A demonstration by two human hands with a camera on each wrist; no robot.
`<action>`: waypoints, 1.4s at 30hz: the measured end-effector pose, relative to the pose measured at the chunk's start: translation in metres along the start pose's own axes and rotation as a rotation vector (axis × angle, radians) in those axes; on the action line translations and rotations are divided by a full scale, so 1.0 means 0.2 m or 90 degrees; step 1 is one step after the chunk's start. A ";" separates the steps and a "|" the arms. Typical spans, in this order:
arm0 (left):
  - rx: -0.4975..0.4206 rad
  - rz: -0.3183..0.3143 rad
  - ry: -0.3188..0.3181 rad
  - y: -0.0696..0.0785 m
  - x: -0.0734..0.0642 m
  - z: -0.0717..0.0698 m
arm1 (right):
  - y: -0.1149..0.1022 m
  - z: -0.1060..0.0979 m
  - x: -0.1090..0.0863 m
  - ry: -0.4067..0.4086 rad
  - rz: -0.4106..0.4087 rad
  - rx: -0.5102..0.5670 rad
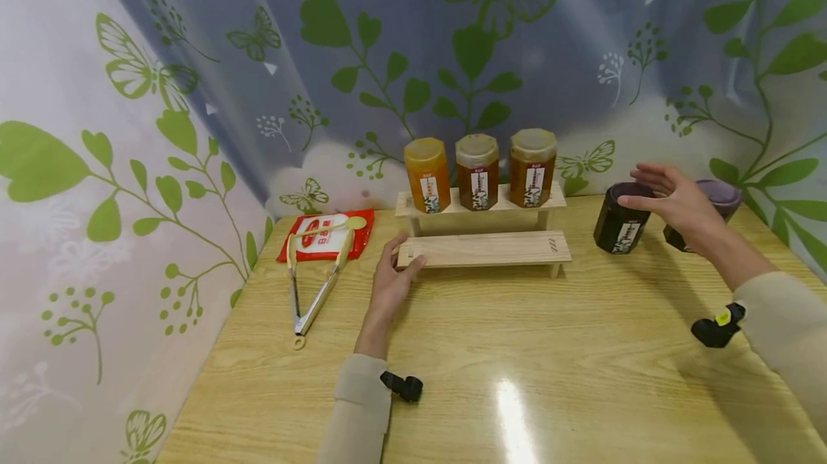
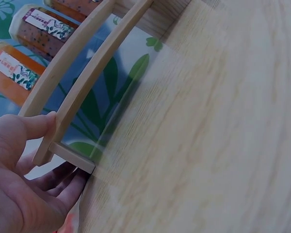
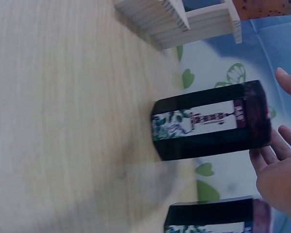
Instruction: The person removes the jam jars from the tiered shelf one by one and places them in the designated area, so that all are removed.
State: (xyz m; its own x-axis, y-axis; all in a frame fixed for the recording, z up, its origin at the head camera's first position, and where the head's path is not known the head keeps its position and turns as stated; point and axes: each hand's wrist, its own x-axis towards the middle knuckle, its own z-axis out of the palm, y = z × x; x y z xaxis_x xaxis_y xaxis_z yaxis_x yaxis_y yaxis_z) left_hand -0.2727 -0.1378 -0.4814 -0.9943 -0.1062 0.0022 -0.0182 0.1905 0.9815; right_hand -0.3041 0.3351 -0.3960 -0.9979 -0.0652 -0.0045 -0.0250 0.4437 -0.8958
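At its left end, my left hand [image 1: 390, 281] grips the lower step of a two-step wooden rack [image 1: 484, 250]; in the left wrist view the thumb lies on the board's edge [image 2: 85, 80] and the fingers are around the leg. Three honey-coloured jars line the upper step: an orange jar [image 1: 423, 180], a brown jar [image 1: 477, 180] and an amber jar [image 1: 531, 175]. To the right, my right hand [image 1: 681, 205] reaches over a dark jar [image 1: 610, 223] standing on the table, thumb and fingers spread about its lid. Behind that hand stands another dark jar with a purple lid [image 1: 720, 195].
Left of the rack lies a red and white packet [image 1: 362, 234], with metal tongs [image 1: 316, 306] resting their pale tips on it. A leaf-patterned curtain [image 1: 388, 40] hangs behind the wooden table [image 1: 478, 356]. More patterned cloth [image 1: 129, 234] runs along the left side.
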 end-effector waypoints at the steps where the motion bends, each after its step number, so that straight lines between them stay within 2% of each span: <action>1: -0.002 0.000 0.000 0.00 0.00 0.00 | -0.01 0.00 0.01 0.000 -0.002 0.000; 9: -0.005 0.005 0.000 0.00 0.00 -0.01 | -0.11 0.02 0.07 0.000 -0.026 0.004; 19: -0.008 0.010 0.002 0.00 0.00 -0.01 | -0.25 0.16 0.11 -0.059 -0.066 0.034; 26: -0.012 0.002 0.005 0.00 0.00 -0.01 | -0.29 0.26 0.15 -0.089 -0.079 0.075; 31: -0.004 0.011 0.002 -0.01 0.00 -0.01 | -0.32 0.35 0.17 -0.098 -0.073 0.091; 42: 0.009 0.006 -0.004 0.00 0.00 -0.01 | -0.35 0.50 0.20 -0.084 -0.068 0.087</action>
State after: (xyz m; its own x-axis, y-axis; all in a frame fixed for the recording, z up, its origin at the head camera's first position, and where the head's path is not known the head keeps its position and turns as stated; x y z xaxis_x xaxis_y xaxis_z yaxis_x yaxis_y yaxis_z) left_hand -0.2727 -0.1400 -0.4816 -0.9951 -0.0979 0.0096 -0.0108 0.2053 0.9786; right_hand -0.3369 0.2123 -0.3788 -0.9732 -0.2259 0.0440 -0.1130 0.3027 -0.9463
